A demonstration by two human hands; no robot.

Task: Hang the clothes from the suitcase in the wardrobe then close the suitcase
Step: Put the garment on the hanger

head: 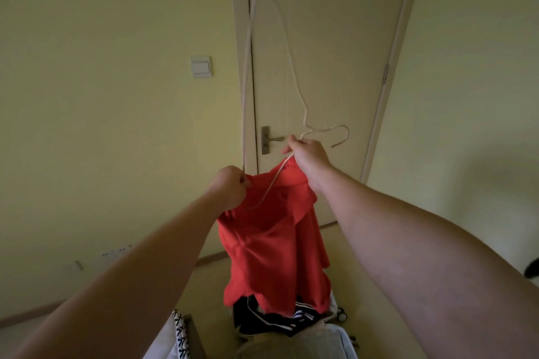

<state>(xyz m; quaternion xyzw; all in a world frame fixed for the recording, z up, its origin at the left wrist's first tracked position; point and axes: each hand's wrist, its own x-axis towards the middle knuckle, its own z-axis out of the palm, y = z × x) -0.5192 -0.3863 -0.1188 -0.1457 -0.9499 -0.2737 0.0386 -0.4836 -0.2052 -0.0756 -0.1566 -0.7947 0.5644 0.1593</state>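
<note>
A red garment (271, 242) is held up before the door (320, 52), its collar pinched by the curled left hand (230, 186). A white hanger (246, 90), partly threaded in, is gripped beside its hook by the closed right hand (309, 154). Below the door, black striped clothes (274, 320) lie in the suitcase (335, 341).

The closed door (320, 52) with its handle (272, 139) blocks the way ahead, behind the raised hanger (248, 81). Open air lies to either side — out to the left wall (116, 96) — while below the hanging red garment (271, 242) the suitcase (335, 341) and black striped clothing (262, 320) cover the floor.
</note>
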